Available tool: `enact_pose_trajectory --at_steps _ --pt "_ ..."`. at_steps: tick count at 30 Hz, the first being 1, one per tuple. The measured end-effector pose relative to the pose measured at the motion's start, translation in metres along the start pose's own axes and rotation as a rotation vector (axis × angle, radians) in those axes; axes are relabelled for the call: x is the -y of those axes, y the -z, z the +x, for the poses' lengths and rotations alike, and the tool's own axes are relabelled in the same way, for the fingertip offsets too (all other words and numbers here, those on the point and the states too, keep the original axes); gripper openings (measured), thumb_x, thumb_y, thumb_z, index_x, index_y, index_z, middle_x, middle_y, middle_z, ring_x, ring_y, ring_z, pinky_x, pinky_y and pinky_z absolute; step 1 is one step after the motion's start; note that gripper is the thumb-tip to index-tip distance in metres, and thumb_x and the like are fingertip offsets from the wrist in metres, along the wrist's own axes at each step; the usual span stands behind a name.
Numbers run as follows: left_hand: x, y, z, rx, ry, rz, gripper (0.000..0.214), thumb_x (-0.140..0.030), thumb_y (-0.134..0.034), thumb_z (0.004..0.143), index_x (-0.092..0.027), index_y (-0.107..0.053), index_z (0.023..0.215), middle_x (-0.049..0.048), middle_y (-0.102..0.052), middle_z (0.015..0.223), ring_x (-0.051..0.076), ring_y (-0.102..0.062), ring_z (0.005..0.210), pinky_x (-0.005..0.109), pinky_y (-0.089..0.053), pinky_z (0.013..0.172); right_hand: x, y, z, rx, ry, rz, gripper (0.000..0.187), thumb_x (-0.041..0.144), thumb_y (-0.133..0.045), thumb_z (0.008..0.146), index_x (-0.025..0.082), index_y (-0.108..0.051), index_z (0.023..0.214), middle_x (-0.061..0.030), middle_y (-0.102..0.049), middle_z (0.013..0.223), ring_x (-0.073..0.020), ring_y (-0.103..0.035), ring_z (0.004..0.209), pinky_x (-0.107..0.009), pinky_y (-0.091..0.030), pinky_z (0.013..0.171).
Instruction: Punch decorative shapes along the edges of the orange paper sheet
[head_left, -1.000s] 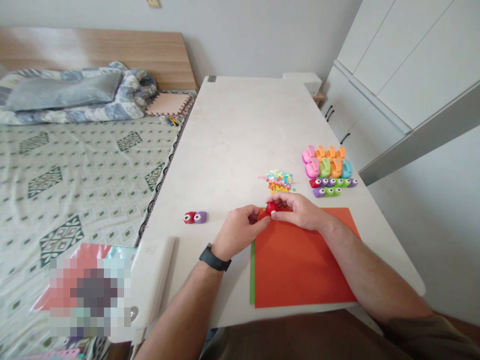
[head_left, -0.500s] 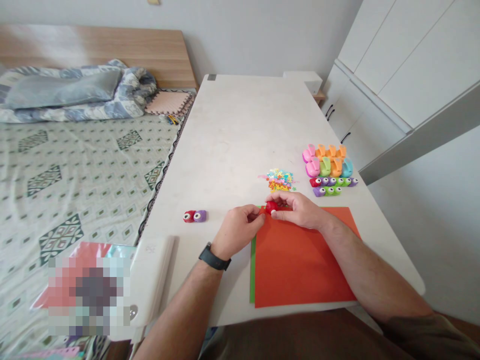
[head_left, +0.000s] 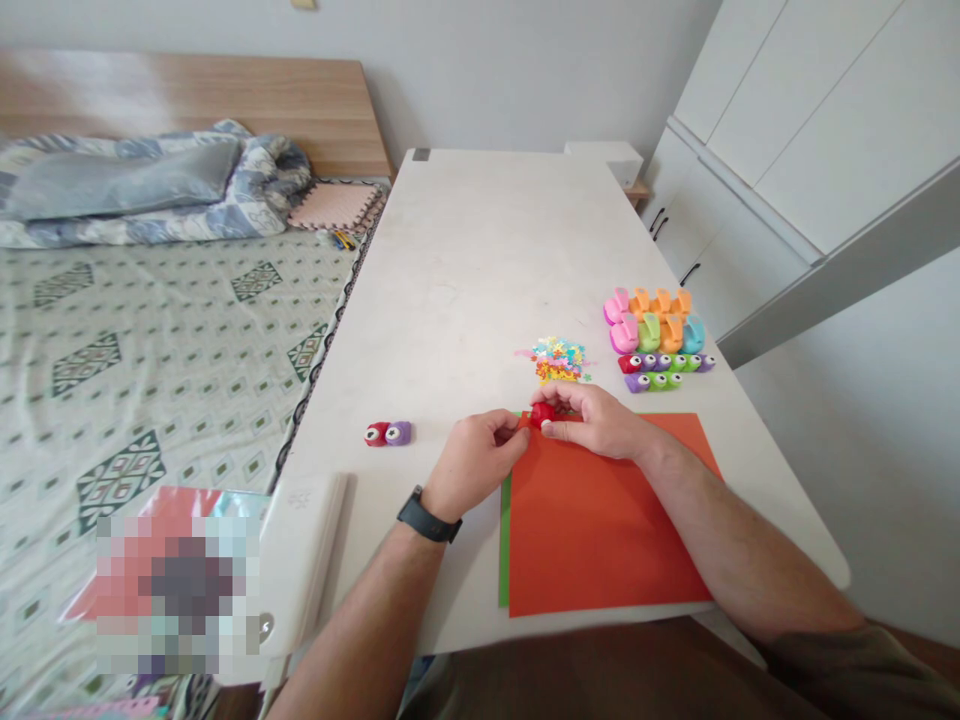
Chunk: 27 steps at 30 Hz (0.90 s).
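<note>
My right hand [head_left: 589, 420] holds a small red craft punch [head_left: 541, 414] between thumb and fingers, at the far left corner of an orange sheet of paper [head_left: 607, 520]. With thumb and forefinger, my left hand [head_left: 487, 450] pinches that same corner, just left of the punch. Whether the paper's edge sits in the punch's slot is hidden by my fingers. Beneath the orange sheet, a green sheet [head_left: 505, 560] shows along the left side. A small pile of colourful paper cut-outs [head_left: 559, 358] lies just beyond my right hand.
Left of my hands stand a red punch [head_left: 375, 434] and a purple punch [head_left: 400, 433]. Several larger, lever-type punches [head_left: 651, 320] and rows of small punches [head_left: 664, 364] are at the right. A long white device [head_left: 304, 560] lies at the table's left edge, beside a bed [head_left: 187, 360].
Hardly anything differs. Both hands keep their place at the paper's corner, and the red punch stays in my right hand.
</note>
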<state>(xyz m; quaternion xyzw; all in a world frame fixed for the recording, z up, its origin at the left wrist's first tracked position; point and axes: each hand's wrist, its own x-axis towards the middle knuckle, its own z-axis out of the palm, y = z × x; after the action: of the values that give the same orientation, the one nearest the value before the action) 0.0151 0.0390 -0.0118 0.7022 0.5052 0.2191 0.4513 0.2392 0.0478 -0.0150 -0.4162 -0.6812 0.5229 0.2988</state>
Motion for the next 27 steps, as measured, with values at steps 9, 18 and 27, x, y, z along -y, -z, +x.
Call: enact_pose_trajectory --at_steps 9,18,27 --pt "-0.001 0.0 0.0 0.015 0.017 -0.022 0.029 -0.04 -0.056 0.092 -0.017 -0.072 0.084 -0.0013 -0.063 0.071 0.012 -0.05 0.065 0.024 -0.035 0.058 0.007 -0.003 0.001 -0.045 -0.009 -0.088 0.017 0.022 -0.07 0.086 0.021 -0.067 0.103 -0.0012 -0.069 0.094 -0.0188 -0.062 0.087 -0.034 -0.05 0.086" --pt "-0.003 0.001 0.0 0.01 0.009 -0.025 0.03 -0.04 -0.057 0.092 -0.016 -0.068 0.077 -0.0027 -0.059 0.066 0.01 -0.046 0.061 0.023 -0.032 0.055 0.01 -0.006 0.002 -0.061 -0.059 -0.083 0.018 0.02 -0.068 0.084 0.019 -0.067 0.103 -0.0008 -0.068 0.09 -0.0169 -0.061 0.084 -0.031 -0.049 0.083" --pt "-0.005 -0.001 0.002 0.015 -0.016 -0.103 0.028 -0.041 -0.062 0.09 -0.017 -0.074 0.101 0.0038 -0.076 0.09 0.017 -0.066 0.078 0.025 -0.049 0.069 0.014 -0.005 0.001 -0.067 -0.06 -0.086 0.018 0.02 -0.068 0.084 0.019 -0.066 0.102 -0.0012 -0.068 0.091 -0.0174 -0.061 0.086 -0.03 -0.049 0.082"
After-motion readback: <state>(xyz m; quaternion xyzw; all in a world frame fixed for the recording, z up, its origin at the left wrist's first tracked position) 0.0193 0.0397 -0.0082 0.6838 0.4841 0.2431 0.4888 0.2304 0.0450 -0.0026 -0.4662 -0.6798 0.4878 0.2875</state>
